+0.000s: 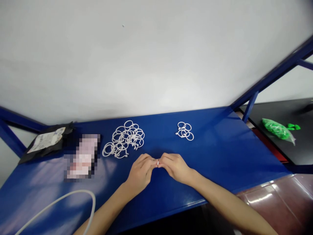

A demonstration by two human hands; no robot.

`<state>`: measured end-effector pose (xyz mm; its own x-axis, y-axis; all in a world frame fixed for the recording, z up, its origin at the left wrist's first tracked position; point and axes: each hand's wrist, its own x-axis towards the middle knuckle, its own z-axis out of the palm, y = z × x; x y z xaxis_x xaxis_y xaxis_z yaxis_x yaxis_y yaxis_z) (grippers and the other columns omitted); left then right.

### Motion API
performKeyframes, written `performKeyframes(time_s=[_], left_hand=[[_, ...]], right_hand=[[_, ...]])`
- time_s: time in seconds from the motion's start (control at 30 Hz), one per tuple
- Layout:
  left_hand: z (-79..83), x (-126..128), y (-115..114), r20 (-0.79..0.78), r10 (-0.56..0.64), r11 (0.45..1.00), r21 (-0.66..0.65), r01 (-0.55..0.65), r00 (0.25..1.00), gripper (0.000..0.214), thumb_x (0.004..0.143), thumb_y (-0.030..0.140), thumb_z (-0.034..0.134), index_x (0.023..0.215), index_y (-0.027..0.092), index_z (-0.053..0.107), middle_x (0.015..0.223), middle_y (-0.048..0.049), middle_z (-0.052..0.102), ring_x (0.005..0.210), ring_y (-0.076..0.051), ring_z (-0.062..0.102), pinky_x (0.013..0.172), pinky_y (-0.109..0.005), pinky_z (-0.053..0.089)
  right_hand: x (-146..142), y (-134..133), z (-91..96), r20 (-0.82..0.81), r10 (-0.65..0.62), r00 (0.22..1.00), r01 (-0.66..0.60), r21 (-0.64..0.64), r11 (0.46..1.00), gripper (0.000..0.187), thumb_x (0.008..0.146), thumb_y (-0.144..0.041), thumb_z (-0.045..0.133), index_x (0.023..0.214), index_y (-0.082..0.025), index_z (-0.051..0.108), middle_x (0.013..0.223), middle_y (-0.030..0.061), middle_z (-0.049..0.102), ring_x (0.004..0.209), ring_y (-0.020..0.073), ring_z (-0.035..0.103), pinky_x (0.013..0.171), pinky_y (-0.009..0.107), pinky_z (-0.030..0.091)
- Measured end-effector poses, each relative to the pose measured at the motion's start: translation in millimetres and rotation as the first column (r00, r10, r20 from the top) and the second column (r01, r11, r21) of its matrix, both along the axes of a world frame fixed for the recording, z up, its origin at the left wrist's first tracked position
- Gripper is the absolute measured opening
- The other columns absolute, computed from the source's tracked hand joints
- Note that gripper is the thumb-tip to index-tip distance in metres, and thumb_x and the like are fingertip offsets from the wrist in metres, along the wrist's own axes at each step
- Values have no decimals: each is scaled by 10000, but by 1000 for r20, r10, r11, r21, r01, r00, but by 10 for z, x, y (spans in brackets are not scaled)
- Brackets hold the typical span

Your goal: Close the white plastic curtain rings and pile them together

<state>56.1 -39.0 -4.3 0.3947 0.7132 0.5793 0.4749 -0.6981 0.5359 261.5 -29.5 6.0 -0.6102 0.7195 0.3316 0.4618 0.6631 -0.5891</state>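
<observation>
My left hand (pixel 141 172) and my right hand (pixel 174 166) meet at the middle of the blue table (pixel 220 153), fingers curled and pinched together. Between the fingertips a small white plastic piece (pixel 157 162) shows, apparently part of a ring, mostly hidden by the fingers. A large heap of several white plastic rings (pixel 124 138) lies just beyond my left hand. A smaller cluster of several white rings (pixel 185 131) lies beyond my right hand.
A black packet with a white label (pixel 46 142) rests at the table's far left, a blurred-out item (pixel 81 156) beside it. A white cable (pixel 73 199) curves across the near left. A green bag (pixel 277 129) lies on a black table at right. Blue frame bars (pixel 269 78) rise at right.
</observation>
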Motion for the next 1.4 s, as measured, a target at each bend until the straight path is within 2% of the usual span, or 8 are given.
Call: performKeyframes(time_s=[0.17,0.37,0.47,0.6,0.73,0.83,1.13,1.4], left_hand=[[50,-235,239,-299,259,961,178,-214,918,260,938,154,594,1162,241,693,1166,-60,726,1066,-256,619,985,-435,480],[-81,-493,386,-439,549,836,300,-460,711,227,929,154,589,1096,197,737,1293,-106,670,1199,-357,532,986,-522,444],[-83,-509,381,-416,568,822,316,-473,710,127,926,208,632,984,207,745,1276,-100,679,1195,-357,531,956,-508,451],[2,-451,329,-321,535,838,316,-445,781,86,926,221,653,972,214,725,1198,-91,714,1124,-319,567,945,-487,454],[56,-296,211,-189,245,967,115,-226,951,122,980,177,556,1019,204,668,998,-51,737,943,-197,644,930,-377,503],[33,-156,115,-67,73,994,-72,-77,995,138,1001,193,516,1035,214,648,917,-15,719,854,-143,681,828,-277,543],[-13,-59,43,82,93,869,-494,-41,992,135,981,315,563,976,227,666,903,4,741,786,-138,721,698,-232,569],[26,-22,21,63,107,892,-448,-68,992,116,971,282,573,984,251,684,880,34,753,771,-123,717,753,-230,556]], right_hand=[[124,157,67,-29,-206,978,207,51,977,208,1042,-348,515,996,-213,667,933,43,731,831,159,694,757,264,527],[535,394,49,67,-659,749,616,295,730,173,1012,-285,544,1030,-189,688,1034,91,687,917,218,677,699,302,557],[608,429,24,121,-709,694,651,315,691,187,988,-294,571,1081,-181,686,1110,128,653,980,268,654,674,336,580],[496,358,55,93,-636,767,596,266,758,201,992,-299,562,1106,-180,677,1109,130,640,1006,263,648,781,382,603],[277,213,96,25,-350,936,344,124,931,245,1000,-300,564,1215,-200,624,1235,110,630,1053,216,665,869,360,596],[130,120,80,-21,-126,992,127,31,991,248,1012,-289,550,1248,-223,589,1310,85,625,1010,173,692,832,313,599],[72,83,21,-243,-185,952,168,-89,982,174,1010,-301,564,1162,-216,578,1283,108,637,721,92,674,703,264,574],[25,64,81,-154,-91,984,83,-54,995,125,1023,-278,536,1023,-198,633,943,47,718,813,157,674,715,279,538]])
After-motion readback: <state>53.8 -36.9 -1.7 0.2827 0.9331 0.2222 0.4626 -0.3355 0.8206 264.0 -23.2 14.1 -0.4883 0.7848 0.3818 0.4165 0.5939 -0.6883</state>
